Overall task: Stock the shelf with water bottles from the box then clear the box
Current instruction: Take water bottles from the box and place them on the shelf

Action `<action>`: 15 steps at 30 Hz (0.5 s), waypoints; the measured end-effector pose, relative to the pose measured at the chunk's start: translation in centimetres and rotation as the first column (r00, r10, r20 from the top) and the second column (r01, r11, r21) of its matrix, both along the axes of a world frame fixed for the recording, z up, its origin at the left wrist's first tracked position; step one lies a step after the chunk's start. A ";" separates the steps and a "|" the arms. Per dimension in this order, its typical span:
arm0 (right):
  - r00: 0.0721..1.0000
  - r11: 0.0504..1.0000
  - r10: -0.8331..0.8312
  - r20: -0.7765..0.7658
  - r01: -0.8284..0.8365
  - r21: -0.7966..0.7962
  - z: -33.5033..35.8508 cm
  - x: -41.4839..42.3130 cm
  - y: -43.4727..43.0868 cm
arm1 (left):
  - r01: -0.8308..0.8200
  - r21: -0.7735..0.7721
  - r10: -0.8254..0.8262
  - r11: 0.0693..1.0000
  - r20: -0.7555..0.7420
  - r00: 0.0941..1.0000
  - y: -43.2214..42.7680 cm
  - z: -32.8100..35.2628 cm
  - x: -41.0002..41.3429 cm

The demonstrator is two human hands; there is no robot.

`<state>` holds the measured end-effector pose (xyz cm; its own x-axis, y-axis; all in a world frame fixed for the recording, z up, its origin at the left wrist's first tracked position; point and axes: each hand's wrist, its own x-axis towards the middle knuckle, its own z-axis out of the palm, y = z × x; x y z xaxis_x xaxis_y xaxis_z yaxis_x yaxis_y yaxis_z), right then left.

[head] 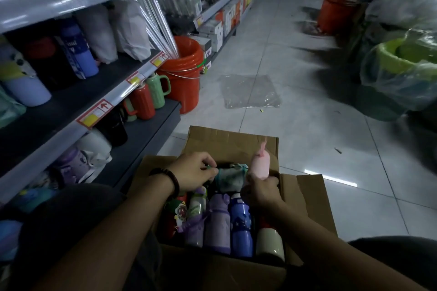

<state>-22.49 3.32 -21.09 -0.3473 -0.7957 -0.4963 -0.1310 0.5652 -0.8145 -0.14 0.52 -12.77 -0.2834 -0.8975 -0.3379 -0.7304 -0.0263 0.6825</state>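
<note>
Bottle (260,165) in right hand (261,192), teal bottle (230,176) pinched by left hand (194,172)

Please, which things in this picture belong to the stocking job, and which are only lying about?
Job: box, pink bottle held by right hand, teal bottle gripped by left hand, purple bottle, blue bottle, shelf.

Lying about: orange bucket, plastic sheet on the floor, wrapped green tub.

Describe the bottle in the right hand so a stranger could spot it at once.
Find the open cardboard box beside the shelf. At its far end the right hand holds a pink bottle. It is the only pink one, and the only one raised out of the box.
</note>
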 end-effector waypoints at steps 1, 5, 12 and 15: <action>1.000 0.999 0.005 -0.002 -0.005 -0.036 0.5 0.8 0.3 | -0.021 0.008 0.021 1.000 -0.020 1.000 0.1 0.1 0.0; 0.995 0.972 0.085 -0.051 -0.094 -0.214 1.3 3.3 0.4 | -0.100 0.030 0.102 0.995 -0.087 0.991 0.1 0.0 -0.2; 0.919 0.783 0.216 -0.330 -0.365 -0.504 4.1 7.0 1.7 | -0.353 0.104 0.367 0.930 -0.313 0.876 -0.3 1.6 -0.3; 0.866 0.700 0.252 -0.432 -0.472 -0.536 5.7 8.1 2.1 | -0.462 0.094 0.450 0.882 -0.462 0.764 -0.5 2.2 0.1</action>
<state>-14.39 5.44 -15.43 -0.0084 -0.9762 0.2167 -0.5161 -0.1814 -0.8371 -0.06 0.05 -10.53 0.0461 -0.9667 -0.2516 -0.2388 -0.2552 0.9369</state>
